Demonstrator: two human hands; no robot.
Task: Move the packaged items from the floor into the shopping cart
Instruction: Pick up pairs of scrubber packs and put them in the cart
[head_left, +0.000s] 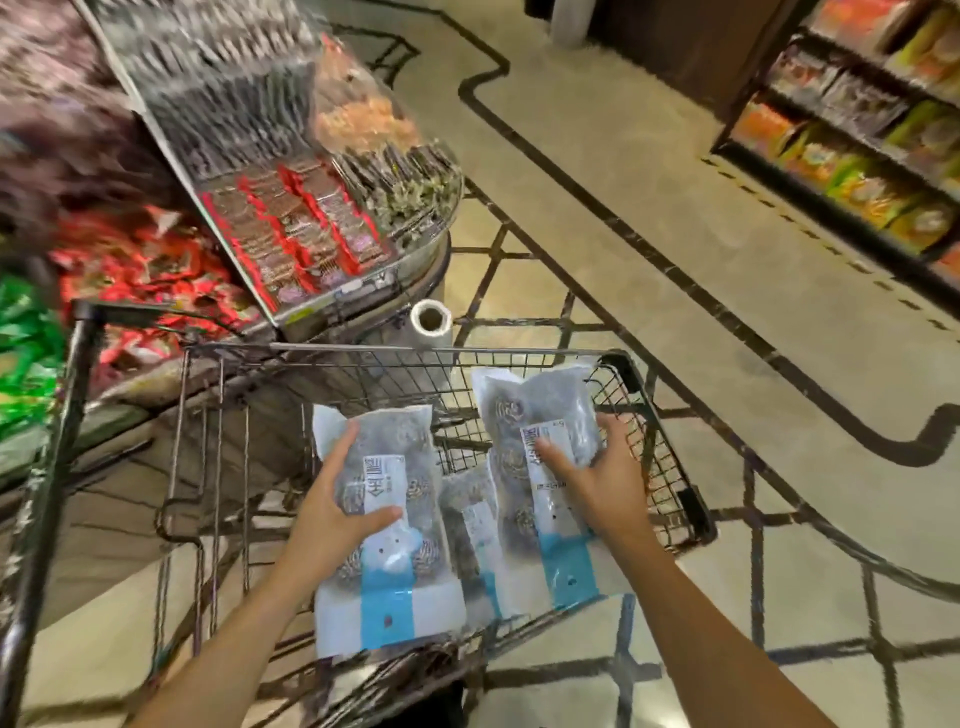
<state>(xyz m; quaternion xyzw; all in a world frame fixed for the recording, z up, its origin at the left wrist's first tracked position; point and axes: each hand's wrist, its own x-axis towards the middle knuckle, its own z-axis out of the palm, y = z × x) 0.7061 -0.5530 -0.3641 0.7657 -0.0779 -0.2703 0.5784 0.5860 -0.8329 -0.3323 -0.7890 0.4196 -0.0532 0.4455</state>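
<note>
1. Head view: my left hand (332, 512) grips the left packet (387, 525), thumb across its label, fingers curled round its left edge, above the shopping cart (670, 457).
2. My right hand (605, 475) clasps the right packet (545, 467), fingers wrapped round its right side.
3. Both are flat, glossy clear plastic pouches of dark, coiled contents, with white and blue bands at the near end.
4. Each white label carries print too blurred to read.
5. Their long axes run away from me, the blue ends nearest.
6. A third packet (470, 525) lies between them in the wire basket.
7. Beyond stand a plastic roll (431, 319), a display bin (291, 208) and shelves (857, 130).
</note>
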